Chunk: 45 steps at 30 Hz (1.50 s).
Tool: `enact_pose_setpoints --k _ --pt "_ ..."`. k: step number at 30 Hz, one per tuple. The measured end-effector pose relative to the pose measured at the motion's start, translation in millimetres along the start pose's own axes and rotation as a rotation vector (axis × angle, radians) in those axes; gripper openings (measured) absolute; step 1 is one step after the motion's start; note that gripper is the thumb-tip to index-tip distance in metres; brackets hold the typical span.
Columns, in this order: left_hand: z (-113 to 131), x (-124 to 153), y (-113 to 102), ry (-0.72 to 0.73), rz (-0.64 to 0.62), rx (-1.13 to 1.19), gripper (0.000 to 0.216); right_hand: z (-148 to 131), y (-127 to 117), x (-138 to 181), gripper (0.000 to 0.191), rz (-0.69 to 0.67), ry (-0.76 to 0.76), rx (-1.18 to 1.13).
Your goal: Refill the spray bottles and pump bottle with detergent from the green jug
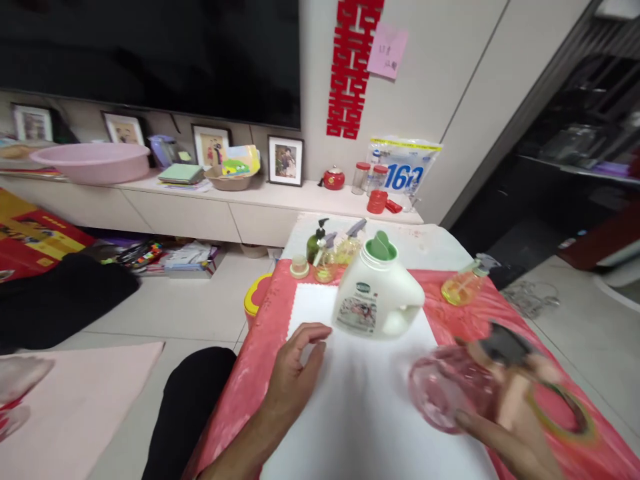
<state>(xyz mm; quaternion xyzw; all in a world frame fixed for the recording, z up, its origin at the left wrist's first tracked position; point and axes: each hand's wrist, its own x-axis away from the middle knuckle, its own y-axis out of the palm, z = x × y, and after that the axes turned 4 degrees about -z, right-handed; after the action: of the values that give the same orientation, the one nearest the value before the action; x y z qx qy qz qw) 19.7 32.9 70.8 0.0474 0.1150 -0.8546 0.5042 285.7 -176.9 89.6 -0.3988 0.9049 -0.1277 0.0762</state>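
Note:
My right hand (520,413), smeared by motion, grips a pink see-through bottle (450,387) with a dark head. The bottle is tilted, its round base turned left, above the right side of a white sheet (360,413). My left hand (299,363) rests over the sheet's left edge, holding nothing, fingers loosely curved and thumb apart. Just beyond its fingertips stands a large white detergent jug (373,293), upright, with a handle on the right. Its cap is off, and a green pouring spout (381,248) shows in the mouth.
Behind the jug stand a green pump bottle (315,243), yellow-tinted bottles (326,267) and a pale cap (299,267). A yellow spray bottle (463,285) stands to the right on the red table cover (260,347). A roll of tape (563,413) lies at the right, blurred.

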Motion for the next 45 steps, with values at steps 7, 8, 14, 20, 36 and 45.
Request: enact_pose_setpoints --k 7,8,14,20,36,45 --pt "82.0 8.5 24.5 -0.222 -0.658 0.504 0.035 -73.8 73.4 31.8 0.049 -0.629 0.087 -0.155" --pt "83.5 7.6 25.0 -0.274 -0.706 0.573 0.037 -77.8 75.3 33.9 0.044 -0.665 0.089 -0.162" --pt "84.3 13.4 19.4 -0.401 -0.772 0.685 0.027 -68.8 77.8 42.9 0.073 -0.8 0.137 -0.08" --pt "91.8 27.9 29.3 -0.386 -0.466 0.64 0.044 -72.6 93.4 44.9 0.08 -0.71 0.032 -0.049" --pt "88.6 41.2 19.0 -0.249 -0.391 0.644 0.037 -101.7 98.7 54.2 0.08 -0.548 -0.02 0.17" --pt "100.0 33.2 9.7 -0.288 0.188 0.872 0.04 -35.4 87.4 55.8 0.083 -0.366 -0.15 0.468"
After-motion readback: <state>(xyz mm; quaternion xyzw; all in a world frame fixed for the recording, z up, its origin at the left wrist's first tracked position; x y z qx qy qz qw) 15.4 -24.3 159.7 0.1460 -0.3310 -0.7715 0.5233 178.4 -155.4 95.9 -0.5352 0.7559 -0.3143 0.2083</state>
